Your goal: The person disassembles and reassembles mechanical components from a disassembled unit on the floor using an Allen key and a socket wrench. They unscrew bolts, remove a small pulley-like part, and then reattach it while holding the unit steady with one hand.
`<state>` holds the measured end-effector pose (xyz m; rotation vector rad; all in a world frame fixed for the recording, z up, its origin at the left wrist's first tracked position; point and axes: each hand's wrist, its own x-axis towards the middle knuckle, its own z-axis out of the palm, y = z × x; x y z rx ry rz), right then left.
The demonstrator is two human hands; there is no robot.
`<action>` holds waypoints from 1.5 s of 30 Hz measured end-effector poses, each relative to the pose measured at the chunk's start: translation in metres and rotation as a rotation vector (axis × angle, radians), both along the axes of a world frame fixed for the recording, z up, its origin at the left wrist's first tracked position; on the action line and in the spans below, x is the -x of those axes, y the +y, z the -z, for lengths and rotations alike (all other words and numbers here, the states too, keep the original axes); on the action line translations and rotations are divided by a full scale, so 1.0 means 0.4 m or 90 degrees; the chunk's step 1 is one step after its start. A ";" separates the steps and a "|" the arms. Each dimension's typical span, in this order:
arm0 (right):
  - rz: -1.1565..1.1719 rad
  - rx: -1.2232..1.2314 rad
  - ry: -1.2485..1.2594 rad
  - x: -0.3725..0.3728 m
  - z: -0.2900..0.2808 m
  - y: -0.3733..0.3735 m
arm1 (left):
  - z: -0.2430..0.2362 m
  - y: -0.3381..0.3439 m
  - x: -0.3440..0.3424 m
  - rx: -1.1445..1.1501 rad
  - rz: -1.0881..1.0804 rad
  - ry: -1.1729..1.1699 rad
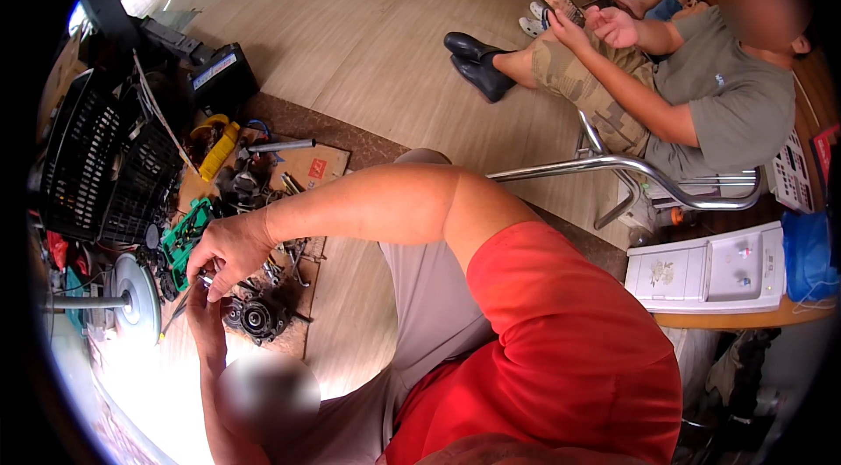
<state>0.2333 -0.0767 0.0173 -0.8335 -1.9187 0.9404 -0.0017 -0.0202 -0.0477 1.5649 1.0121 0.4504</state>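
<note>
Our right hand (229, 253) pinches a small, shiny bit (207, 278). Our left hand (207, 314) has bent fingers close by it; we cannot tell if they grip too. Just beside our hands we see a motor part (257, 318): dark and round, with grey rings in its middle. It sits on a brown board (294, 165).

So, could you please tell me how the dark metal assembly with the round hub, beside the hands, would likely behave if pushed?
The dark metal assembly is probably heavy for its size, as it looks like thick metal. Lying with its round face up, it may slide rather than tip. Its uneven outline makes rolling unlikely.
</note>
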 end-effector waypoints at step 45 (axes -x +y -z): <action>0.069 -0.073 -0.052 0.016 0.007 0.016 | 0.012 -0.001 0.019 0.062 -0.026 -0.026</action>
